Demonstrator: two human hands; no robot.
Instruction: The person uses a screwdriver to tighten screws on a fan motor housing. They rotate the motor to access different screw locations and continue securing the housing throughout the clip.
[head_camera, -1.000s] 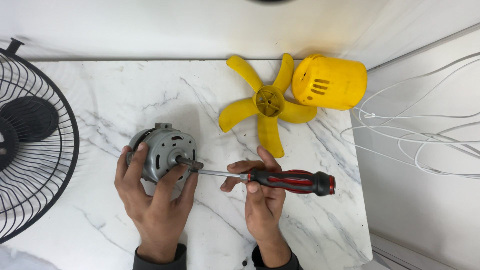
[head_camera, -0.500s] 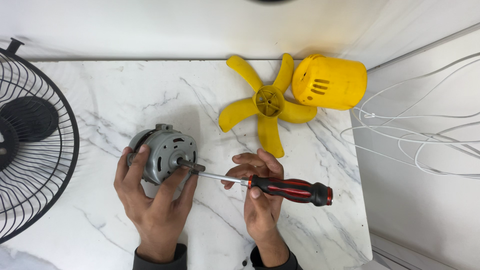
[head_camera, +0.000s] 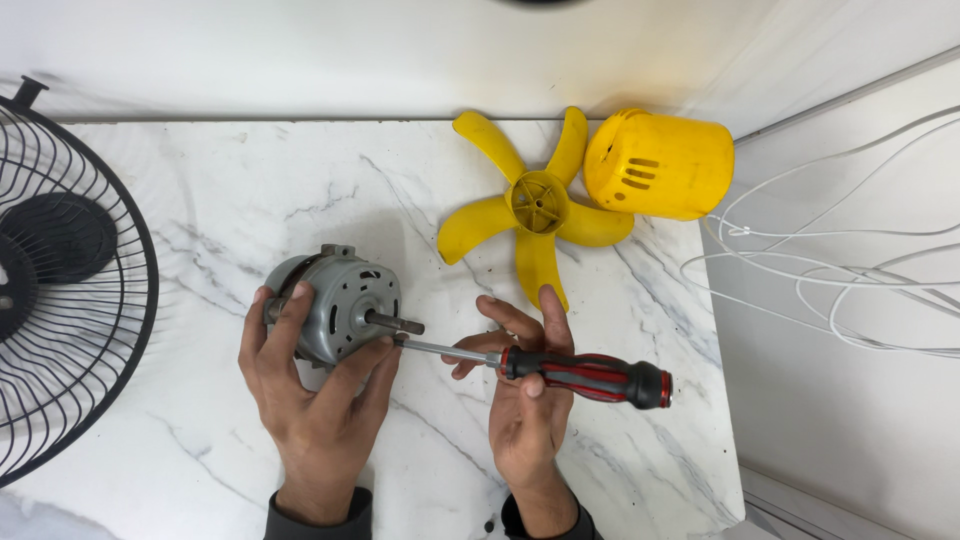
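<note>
Nearest, the left hand (head_camera: 315, 400) is clamped around a grey motor (head_camera: 335, 305) on the marble table (head_camera: 200, 200); the right hand (head_camera: 525, 390) grips a red-and-black screwdriver (head_camera: 585, 375), tip at the motor's face. Beyond lie a yellow fan blade (head_camera: 535, 215) and yellow housing (head_camera: 660, 165).

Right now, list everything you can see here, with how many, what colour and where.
Fan motor: one, grey metal, on the table left of centre, shaft pointing right.
Screwdriver: one, red and black handle, tip at the motor's face.
Fan blade: one, yellow, five blades, top centre.
Motor cover: one, yellow, vented, top right.
Fan guard: one, black wire, left edge.
Cable: white, looped, right of the table.
Table: one, white marble pattern.
Left hand: grips the motor.
Right hand: holds the screwdriver.
</note>
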